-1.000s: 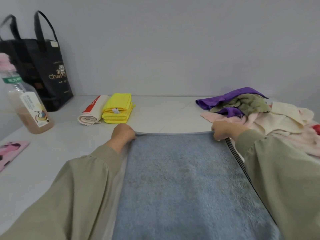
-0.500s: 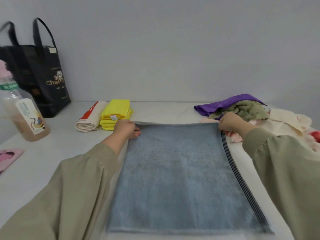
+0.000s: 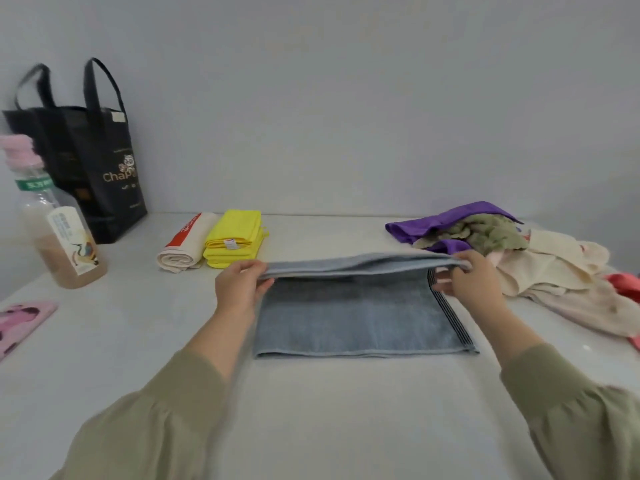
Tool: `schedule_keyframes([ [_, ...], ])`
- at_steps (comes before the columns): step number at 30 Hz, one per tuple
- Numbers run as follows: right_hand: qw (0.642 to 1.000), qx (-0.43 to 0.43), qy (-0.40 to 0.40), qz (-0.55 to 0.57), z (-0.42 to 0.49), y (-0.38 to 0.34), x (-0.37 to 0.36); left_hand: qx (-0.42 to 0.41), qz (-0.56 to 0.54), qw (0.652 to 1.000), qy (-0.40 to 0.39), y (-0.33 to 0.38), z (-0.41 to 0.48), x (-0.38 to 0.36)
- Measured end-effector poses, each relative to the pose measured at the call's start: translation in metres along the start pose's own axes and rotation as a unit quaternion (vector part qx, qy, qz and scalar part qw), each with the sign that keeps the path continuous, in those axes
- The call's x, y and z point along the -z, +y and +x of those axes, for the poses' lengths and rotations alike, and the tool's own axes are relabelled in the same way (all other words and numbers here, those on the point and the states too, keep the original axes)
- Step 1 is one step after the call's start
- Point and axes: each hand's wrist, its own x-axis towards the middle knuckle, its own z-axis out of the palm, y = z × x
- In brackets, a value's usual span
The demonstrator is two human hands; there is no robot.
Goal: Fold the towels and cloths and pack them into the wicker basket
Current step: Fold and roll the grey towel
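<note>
Between left hand [image 3: 239, 289] and right hand [image 3: 474, 285], blue towel [image 3: 356, 317], long axis crosswise.

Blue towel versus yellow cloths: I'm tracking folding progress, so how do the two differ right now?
The blue towel is mid-fold, its far edge lifted by the left hand and right hand; the yellow cloths lie stacked, folded and untouched. The blue towel looks larger, with dark stripes along its right edge; the yellow cloths are smaller, with a white tag. Both rest on the white table; no basket is in view.
</note>
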Motion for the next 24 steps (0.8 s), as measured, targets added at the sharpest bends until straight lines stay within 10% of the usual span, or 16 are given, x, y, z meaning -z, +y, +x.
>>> schedule_keyframes([
  [10, 0.966, -0.172, -0.028, 0.189, -0.054, 0.026, 0.012, 0.043, 0.242, 0.968, -0.056, -0.031, -0.031, 0.040],
  [14, 0.994, -0.084, 0.001, 0.066, -0.056, 0.036, 0.012, -0.030, 0.304, 0.949, -0.082, -0.042, -0.032, 0.044],
  [19, 0.957, -0.106, -0.013, 0.270, -0.063, 0.025, 0.019, -0.054, 0.311, 0.944, -0.099, -0.039, -0.035, 0.044],
  [24, 0.994, -0.048, -0.035, -0.093, -0.070, 0.034, 0.021, -0.035, 0.270, 0.957, -0.099, -0.038, -0.036, 0.044],
])
